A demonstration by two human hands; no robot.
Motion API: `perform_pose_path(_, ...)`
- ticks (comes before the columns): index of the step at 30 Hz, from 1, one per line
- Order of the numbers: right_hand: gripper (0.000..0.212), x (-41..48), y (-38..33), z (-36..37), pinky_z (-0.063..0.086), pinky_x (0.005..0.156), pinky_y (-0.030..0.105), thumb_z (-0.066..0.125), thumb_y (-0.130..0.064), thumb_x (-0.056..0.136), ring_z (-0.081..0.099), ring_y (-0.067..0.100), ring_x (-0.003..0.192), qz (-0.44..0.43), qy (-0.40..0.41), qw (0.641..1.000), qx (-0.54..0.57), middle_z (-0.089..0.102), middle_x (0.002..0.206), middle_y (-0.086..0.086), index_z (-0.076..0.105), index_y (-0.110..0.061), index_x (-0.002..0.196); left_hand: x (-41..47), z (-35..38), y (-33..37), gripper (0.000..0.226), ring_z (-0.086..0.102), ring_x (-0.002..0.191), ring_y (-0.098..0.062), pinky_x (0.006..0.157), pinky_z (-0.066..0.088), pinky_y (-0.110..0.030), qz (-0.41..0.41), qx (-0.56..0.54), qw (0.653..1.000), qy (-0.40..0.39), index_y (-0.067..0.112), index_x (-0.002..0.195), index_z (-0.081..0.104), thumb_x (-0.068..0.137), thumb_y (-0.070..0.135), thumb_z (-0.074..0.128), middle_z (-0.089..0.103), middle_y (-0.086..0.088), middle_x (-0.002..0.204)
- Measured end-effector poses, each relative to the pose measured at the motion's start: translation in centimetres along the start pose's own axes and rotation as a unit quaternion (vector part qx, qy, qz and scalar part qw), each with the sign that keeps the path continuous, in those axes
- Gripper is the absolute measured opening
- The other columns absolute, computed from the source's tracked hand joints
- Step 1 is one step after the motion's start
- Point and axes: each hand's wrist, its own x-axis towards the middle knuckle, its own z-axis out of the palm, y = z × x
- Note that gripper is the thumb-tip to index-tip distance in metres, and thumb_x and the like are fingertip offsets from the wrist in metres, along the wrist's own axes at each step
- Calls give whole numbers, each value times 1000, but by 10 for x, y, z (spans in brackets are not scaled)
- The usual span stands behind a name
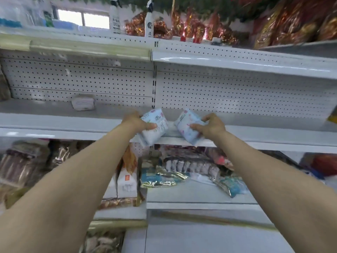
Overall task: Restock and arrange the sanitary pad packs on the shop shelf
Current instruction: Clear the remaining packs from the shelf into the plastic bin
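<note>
A white metal shop shelf (54, 123) with a perforated back panel fills the frame. A person's left hand (135, 123) grips a pale blue floral sanitary pad pack (155, 128), and the right hand (212, 126) grips a second matching pack (186, 128). Both packs are tilted at the shelf's front edge, just apart. A small white packet (83, 102) lies on the shelf further left.
</note>
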Motion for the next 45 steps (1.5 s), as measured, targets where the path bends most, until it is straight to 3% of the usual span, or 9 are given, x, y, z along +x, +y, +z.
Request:
perform_pose_path(6, 55, -71, 85, -123, 42, 57, 27, 84, -41, 79, 60, 23, 93, 62, 39, 997, 34, 58, 117, 7, 50, -19, 115, -88, 111, 54, 50, 60, 88, -20, 80, 46, -33, 13, -151, 986, -75, 12, 112, 58, 78, 37, 85, 63, -4, 109)
perform_pose_path(9, 59, -101, 136, -169, 42, 62, 26, 85, -37, 79, 60, 21, 93, 86, 65, 993, 48, 61, 119, 8, 52, -12, 120, -123, 170, 76, 37, 55, 77, -13, 81, 43, -32, -10, -177, 977, -122, 12, 101, 60, 83, 39, 79, 64, -3, 97)
perform_pose_path(13, 63, -137, 200, -217, 45, 46, 16, 86, -31, 79, 60, 13, 75, 141, 76, 984, 77, 64, 118, 11, 52, -5, 126, -153, 250, 97, 40, 64, 94, -22, 90, 53, -38, -43, -222, 959, -169, 13, 93, 61, 76, 41, 85, 70, -8, 108)
perform_pose_path(18, 69, -165, 286, -258, 48, 77, 35, 85, -30, 80, 59, 26, 99, 206, 116, 968, 90, 60, 123, 14, 48, -4, 132, -170, 345, 123, 49, 66, 84, -21, 54, 56, -27, -68, -233, 940, -238, 8, 110, 66, 78, 41, 83, 69, -8, 101)
perform_pose_path(25, 57, -164, 401, -302, 60, 78, 43, 89, -39, 74, 72, 30, 86, 319, 124, 934, 97, 73, 98, 17, 69, 5, 105, -166, 483, 146, 40, 66, 80, -23, 65, 59, -34, -100, -230, 919, -303, 9, 99, 65, 80, 40, 82, 67, -10, 96)
perform_pose_path(30, 48, -140, 489, -329, 50, 47, 25, 85, -36, 80, 65, 18, 63, 376, 114, 916, 82, 72, 93, 14, 70, 4, 102, -147, 589, 172, 42, 65, 77, -21, 69, 59, -35, -130, -229, 899, -350, 6, 101, 65, 82, 40, 81, 66, -9, 92)
perform_pose_path(35, 46, -112, 578, -350, 61, 83, 41, 87, -33, 78, 72, 28, 86, 418, 109, 898, 76, 75, 94, 14, 74, 4, 102, -128, 681, 185, 57, 68, 97, -26, 60, 57, -31, -186, -222, 869, -401, 3, 118, 65, 79, 41, 82, 69, -15, 113)
perform_pose_path(41, 45, -94, 670, -361, 60, 87, 42, 87, -32, 78, 73, 28, 90, 463, 77, 877, 107, 76, 99, 10, 72, -1, 106, -117, 767, 186, 50, 70, 85, -19, 57, 58, -30, -244, -183, 854, -422, 6, 112, 67, 79, 39, 83, 73, -10, 104)
perform_pose_path(45, 47, -89, 725, -369, 58, 64, 21, 85, -26, 82, 72, 14, 84, 461, 43, 877, 127, 76, 96, -3, 69, -11, 123, -123, 818, 178, 56, 72, 91, -26, 62, 60, -33, -287, -180, 851, -401, 0, 112, 67, 75, 37, 86, 72, -17, 107)
